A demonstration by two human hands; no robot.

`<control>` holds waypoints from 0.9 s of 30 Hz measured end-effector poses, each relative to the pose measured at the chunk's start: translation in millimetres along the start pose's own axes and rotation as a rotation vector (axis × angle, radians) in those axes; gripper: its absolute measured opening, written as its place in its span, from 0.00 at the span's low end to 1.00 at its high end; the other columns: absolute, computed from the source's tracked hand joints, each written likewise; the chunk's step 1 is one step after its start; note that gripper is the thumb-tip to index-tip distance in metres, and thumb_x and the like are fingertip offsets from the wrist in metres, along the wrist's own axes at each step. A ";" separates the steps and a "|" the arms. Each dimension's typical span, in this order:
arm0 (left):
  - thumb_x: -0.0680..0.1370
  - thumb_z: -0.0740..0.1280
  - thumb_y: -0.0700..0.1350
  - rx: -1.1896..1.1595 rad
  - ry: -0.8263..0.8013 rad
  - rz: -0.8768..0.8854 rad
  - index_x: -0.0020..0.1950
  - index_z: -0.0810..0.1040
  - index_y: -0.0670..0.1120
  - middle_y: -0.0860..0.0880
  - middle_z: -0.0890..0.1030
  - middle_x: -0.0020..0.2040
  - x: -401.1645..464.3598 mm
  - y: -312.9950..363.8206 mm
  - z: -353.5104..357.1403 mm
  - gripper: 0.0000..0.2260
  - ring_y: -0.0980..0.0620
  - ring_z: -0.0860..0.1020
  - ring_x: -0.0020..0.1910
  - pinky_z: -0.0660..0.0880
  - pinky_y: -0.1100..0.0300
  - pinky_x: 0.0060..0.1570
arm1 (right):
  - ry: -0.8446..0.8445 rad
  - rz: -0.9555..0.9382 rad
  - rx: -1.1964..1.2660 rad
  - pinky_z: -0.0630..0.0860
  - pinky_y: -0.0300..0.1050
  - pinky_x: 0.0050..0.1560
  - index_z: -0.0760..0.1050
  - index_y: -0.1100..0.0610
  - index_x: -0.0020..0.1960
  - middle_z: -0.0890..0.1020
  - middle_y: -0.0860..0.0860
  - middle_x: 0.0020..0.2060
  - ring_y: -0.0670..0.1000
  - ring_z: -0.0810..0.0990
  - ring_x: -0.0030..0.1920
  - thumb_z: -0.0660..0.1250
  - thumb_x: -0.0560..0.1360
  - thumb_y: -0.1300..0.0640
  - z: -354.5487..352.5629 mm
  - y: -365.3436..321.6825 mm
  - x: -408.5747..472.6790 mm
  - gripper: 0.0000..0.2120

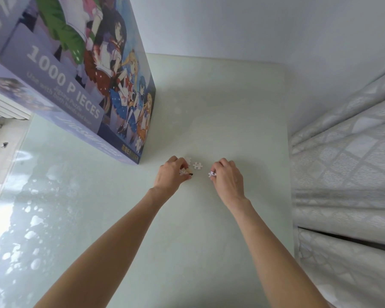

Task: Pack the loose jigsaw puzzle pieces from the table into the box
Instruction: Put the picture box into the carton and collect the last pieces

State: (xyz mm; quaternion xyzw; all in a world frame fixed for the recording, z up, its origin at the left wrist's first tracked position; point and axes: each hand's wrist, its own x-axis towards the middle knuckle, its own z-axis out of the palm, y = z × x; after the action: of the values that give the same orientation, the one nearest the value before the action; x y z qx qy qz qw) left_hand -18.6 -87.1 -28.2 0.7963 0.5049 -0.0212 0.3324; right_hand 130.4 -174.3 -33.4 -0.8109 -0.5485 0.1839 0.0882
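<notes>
Pinching pcs both sides: left hand (172, 173) curled on a few pieces, right hand (228, 175) nipping one white piece (212, 174). Loose piece (197, 165) lies btwn them on table (209, 218); another peeks past left fingers. Grab both before carrying to box (93, 85), upper left, w/o spilling

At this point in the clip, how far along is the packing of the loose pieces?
Nearly done, it seems: the table shows only a few pieces. In hand: the left hand grips some pieces, and the right hand pinches a white piece. Left: one white piece between the hands, another by the left fingers, then all go into the puzzle box, whose inside is hidden.
</notes>
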 end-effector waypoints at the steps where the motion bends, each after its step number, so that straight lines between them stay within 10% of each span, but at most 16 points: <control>1: 0.71 0.73 0.46 0.011 -0.005 0.006 0.52 0.77 0.43 0.45 0.76 0.50 0.5 0.8 -0.5 0.13 0.44 0.77 0.44 0.73 0.57 0.43 | -0.013 -0.011 0.010 0.68 0.48 0.42 0.78 0.62 0.49 0.78 0.57 0.48 0.59 0.74 0.48 0.67 0.74 0.63 0.9 0.2 -0.5 0.05; 27: 0.74 0.70 0.46 0.136 -0.044 0.142 0.56 0.76 0.43 0.45 0.73 0.55 3.3 0.2 -2.6 0.13 0.45 0.74 0.53 0.70 0.58 0.49 | -0.119 -0.094 -0.061 0.72 0.45 0.52 0.74 0.61 0.55 0.74 0.56 0.53 0.55 0.71 0.54 0.66 0.76 0.52 -5.0 11.0 -4.6 0.13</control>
State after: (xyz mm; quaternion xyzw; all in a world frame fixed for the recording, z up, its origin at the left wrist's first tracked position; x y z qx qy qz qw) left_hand -17.5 -83.1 -27.3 0.8502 0.4371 -0.0496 0.2892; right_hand 140.3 -182.4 -31.7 -0.7744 -0.5954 0.2104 0.0392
